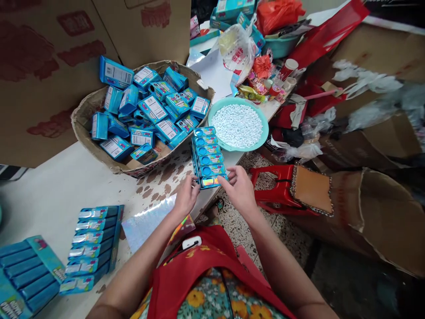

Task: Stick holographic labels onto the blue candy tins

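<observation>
A display box of small blue candy packs (210,158) stands at the table's edge in front of me, the packs in a row facing up. Most have a round blue spot on top; the nearest carries a shiny rainbow sticker (210,181). My left hand (187,195) has its fingers closed at the box's near left corner. My right hand (241,188) grips the near right corner, its thumb at the sticker's end. Just beyond is a turquoise basin (265,128) of small white pellets. A shiny silver sheet (149,223) lies left of my left forearm.
A cut-down carton (83,119) heaped with blue packs is at the back left. Two more display boxes, one with silver-stickered packs (89,248) and one of plain blue packs (31,270), lie front left. A red stool (275,188) and open carton (392,217) stand right.
</observation>
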The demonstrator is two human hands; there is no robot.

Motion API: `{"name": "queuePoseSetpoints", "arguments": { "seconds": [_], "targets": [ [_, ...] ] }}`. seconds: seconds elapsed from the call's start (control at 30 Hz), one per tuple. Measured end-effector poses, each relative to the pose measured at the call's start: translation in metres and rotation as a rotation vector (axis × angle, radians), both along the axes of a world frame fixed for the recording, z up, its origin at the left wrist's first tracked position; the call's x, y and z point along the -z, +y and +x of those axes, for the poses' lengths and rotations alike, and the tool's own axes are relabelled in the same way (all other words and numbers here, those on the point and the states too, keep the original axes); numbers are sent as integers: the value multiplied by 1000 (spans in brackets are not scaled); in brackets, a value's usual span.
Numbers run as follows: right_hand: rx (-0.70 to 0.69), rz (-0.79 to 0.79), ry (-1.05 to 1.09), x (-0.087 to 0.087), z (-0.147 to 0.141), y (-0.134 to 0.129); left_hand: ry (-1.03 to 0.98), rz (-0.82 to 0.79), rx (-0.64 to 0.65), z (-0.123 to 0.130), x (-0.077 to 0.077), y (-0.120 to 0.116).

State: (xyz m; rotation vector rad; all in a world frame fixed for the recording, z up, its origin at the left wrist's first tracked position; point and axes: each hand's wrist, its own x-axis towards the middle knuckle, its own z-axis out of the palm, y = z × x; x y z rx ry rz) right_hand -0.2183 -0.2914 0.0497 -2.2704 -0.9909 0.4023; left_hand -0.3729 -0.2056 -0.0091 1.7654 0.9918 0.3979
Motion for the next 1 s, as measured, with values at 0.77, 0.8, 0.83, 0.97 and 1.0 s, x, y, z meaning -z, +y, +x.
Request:
{"name": "queuePoseSetpoints", "arguments": {
  "seconds": [0.77, 0.8, 0.83, 0.97, 1.0],
  "targets": [
    [-726, -70, -78, 119, -131, 2, 520, 31, 164, -128, 72, 20],
    [-785, -108, -134, 124, -135, 4, 509, 38, 162, -128, 71, 19],
    [-832, -138, -176, 129, -139, 4, 509, 38, 154, -129, 70, 19],
    [-930, -168, -252, 139, -141, -12, 529, 20, 122, -131, 72, 19],
    [-940, -159, -261, 137, -139, -14, 530, 21, 115, -131, 73, 19]
  ]
}}
